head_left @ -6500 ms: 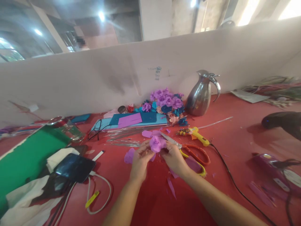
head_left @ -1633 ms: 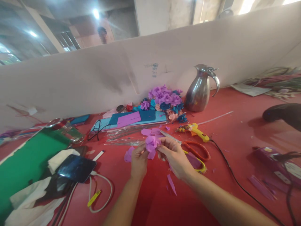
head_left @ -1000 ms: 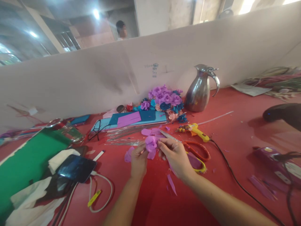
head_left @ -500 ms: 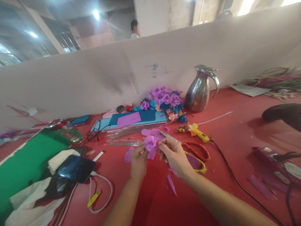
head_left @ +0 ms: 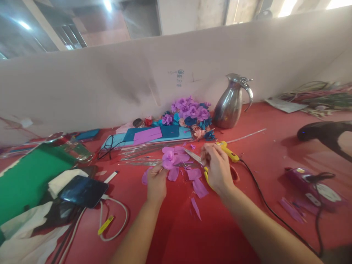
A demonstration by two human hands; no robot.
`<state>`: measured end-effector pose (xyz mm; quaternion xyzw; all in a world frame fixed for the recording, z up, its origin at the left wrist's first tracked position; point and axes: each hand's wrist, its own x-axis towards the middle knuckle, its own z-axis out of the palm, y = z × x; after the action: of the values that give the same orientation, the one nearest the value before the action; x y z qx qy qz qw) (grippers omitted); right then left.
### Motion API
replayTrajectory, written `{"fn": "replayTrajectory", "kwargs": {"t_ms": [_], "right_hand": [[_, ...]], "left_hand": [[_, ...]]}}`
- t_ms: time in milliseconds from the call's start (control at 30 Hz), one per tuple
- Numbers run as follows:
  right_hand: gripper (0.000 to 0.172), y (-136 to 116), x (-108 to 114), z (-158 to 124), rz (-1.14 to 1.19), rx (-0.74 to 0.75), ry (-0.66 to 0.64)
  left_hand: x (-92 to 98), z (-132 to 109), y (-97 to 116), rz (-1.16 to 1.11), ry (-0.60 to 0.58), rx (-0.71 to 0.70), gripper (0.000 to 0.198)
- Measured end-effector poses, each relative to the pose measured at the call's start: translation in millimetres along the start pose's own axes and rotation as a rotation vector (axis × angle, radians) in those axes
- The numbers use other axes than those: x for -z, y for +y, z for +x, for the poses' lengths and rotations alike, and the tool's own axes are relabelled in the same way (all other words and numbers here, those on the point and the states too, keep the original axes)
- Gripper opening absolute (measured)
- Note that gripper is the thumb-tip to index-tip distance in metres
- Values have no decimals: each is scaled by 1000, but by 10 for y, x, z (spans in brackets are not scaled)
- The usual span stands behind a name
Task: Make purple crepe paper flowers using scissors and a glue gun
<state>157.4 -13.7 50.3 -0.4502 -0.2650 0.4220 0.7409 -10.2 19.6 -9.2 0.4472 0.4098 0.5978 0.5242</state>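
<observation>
Purple all over, the flower [head_left: 168,157] sits at the centre of the frame, with a small, tightly rolled heart and broader, soft-edged petals spread around it. Its face is turned up towards the camera. The left hand [head_left: 156,183] pinches it from below, thumb and fingers close together at its base. The right hand [head_left: 217,167], right of centre, has its fingers drawn together beside the blade of the scissors [head_left: 193,156]; I cannot tell whether it grips anything.

Two hands are in view, and one flower is held. Two loose petals [head_left: 200,188] overlap on the red counter [head_left: 176,231] between the hands, one thin purple strip [head_left: 196,209] lies below them, and more purple pieces show around and behind the held flower, some partly covered. There is one pair of scissors and one yellow glue gun [head_left: 231,151], its front end hidden by the right hand. At upper centre stands a heap of flowers [head_left: 189,110], purple, blue and peach, too crowded to count. To its right is one steel jug [head_left: 229,102]. One purple sheet [head_left: 147,135] lies on a dark blue one, left of centre, with one pair of glasses [head_left: 109,148] just beside the stack. One phone [head_left: 84,191] and one white cable [head_left: 125,220] lie at lower left.
</observation>
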Motion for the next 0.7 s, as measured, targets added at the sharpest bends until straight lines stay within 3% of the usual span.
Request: {"fn": "replayTrajectory", "kwargs": {"t_ms": [100,167,367,433,567,700], "right_hand": [[26,-140,72,106,-68,101,42],[26,-164,107,153,-192,131,-22],[12,164,156,187,-740,107,-476],[15,239,170,179,-946,109,-630],[18,122,210,175,-1275,69,-859],[15,-115,224,133,-1636,18,-919]], "left_hand": [[-7,7,18,-16,9,-4,7],[-5,8,25,-17,12,-15,8],[10,28,56,23,116,-12,12],[4,44,73,-8,129,-22,17],[3,65,86,5,119,-59,17],[20,60,95,90,96,-82,11]]}}
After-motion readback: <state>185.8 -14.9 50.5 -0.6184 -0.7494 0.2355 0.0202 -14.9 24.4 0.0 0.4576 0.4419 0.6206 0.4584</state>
